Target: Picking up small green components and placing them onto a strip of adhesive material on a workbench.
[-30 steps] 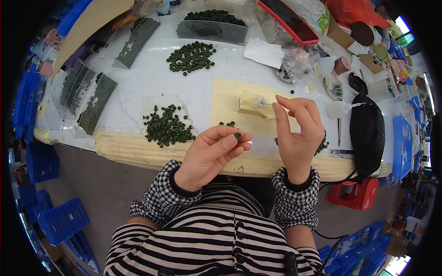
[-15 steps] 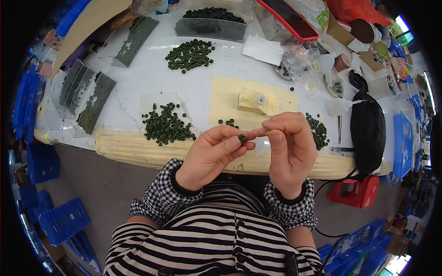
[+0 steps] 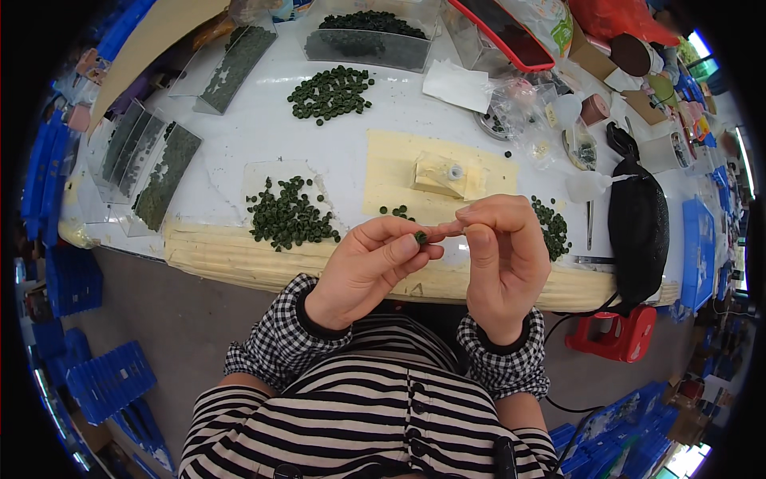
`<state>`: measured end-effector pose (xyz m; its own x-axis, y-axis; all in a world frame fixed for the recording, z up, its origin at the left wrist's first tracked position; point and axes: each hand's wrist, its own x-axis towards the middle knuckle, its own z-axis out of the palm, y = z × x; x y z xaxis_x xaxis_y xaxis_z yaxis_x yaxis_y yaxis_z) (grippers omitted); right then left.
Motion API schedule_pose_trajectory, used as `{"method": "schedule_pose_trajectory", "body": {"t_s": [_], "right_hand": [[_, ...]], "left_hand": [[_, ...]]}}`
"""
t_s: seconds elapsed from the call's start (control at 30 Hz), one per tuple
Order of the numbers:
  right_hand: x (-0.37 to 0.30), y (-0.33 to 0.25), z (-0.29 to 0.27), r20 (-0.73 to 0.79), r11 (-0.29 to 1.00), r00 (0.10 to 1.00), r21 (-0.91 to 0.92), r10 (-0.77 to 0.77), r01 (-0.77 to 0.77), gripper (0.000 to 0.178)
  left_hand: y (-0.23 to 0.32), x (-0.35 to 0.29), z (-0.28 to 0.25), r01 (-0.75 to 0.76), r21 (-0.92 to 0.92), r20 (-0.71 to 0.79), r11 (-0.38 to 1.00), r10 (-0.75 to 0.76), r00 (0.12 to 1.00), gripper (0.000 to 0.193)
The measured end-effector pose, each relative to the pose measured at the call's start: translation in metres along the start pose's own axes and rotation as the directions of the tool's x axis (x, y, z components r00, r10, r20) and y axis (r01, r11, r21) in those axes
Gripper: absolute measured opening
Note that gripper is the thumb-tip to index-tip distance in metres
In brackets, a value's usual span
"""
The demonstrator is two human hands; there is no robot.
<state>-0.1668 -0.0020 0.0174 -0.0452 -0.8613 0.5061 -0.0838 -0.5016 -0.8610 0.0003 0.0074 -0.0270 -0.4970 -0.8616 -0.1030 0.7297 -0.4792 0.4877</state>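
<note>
My left hand (image 3: 369, 259) pinches a small round dark green piece (image 3: 420, 237) between thumb and fingertips. Close beside it, my right hand (image 3: 504, 259) is closed in a pinch, its fingertips almost meeting the left ones. Whatever the right fingers hold is too small to make out. Just beyond the hands lie several loose green pieces (image 3: 397, 212). To the left spreads a large pile of the same pieces (image 3: 289, 215), and a smaller pile (image 3: 550, 227) lies right of my right hand. A block wrapped in cream tape with a small nozzle (image 3: 439, 176) stands ahead.
Clear bins of green pieces (image 3: 367, 49) stand at the back and left, near another pile (image 3: 331, 94). A red-cased phone (image 3: 511, 36) rests at the back. On the right are a white squeeze bottle (image 3: 586, 187), tweezers (image 3: 590, 223) and a black bag (image 3: 638, 227). A red stool (image 3: 610, 335) stands below.
The whole view has shifted very slightly. Both hands keep the same pose, and the green piece stays in the left fingers.
</note>
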Motion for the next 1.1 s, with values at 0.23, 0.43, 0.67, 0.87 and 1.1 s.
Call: {"method": "schedule_pose_trajectory", "body": {"t_s": [0.23, 0.43, 0.67, 0.87, 1.1], "right_hand": [[0.021, 0.022, -0.015, -0.110, 0.914, 0.977, -0.385, -0.182, 0.127, 0.005], [0.032, 0.038, -0.009, 0.039, 0.737, 0.967, -0.640, -0.251, 0.217, 0.011], [0.025, 0.031, -0.009, 0.054, 0.732, 0.971, -0.648, -0.232, 0.211, 0.018], [-0.013, 0.004, -0.010, 0.121, 0.924, 0.990, -0.365, -0.074, 0.114, 0.022], [-0.024, 0.000, -0.004, 0.142, 0.954, 0.989, -0.291, -0.030, 0.071, 0.026]], "left_hand": [[0.000, -0.001, 0.005, -0.183, 0.415, -0.079, 0.891, 0.236, 0.969, 0.018], [0.004, -0.002, 0.010, -0.348, 0.630, 0.012, 0.694, 0.440, 0.898, 0.020], [0.004, -0.002, 0.006, -0.409, 0.676, 0.079, 0.613, 0.492, 0.867, 0.021], [0.004, -0.002, 0.007, -0.423, 0.695, 0.098, 0.582, 0.506, 0.857, 0.020], [0.002, 0.000, 0.009, -0.442, 0.693, 0.126, 0.569, 0.508, 0.852, 0.021]]}}
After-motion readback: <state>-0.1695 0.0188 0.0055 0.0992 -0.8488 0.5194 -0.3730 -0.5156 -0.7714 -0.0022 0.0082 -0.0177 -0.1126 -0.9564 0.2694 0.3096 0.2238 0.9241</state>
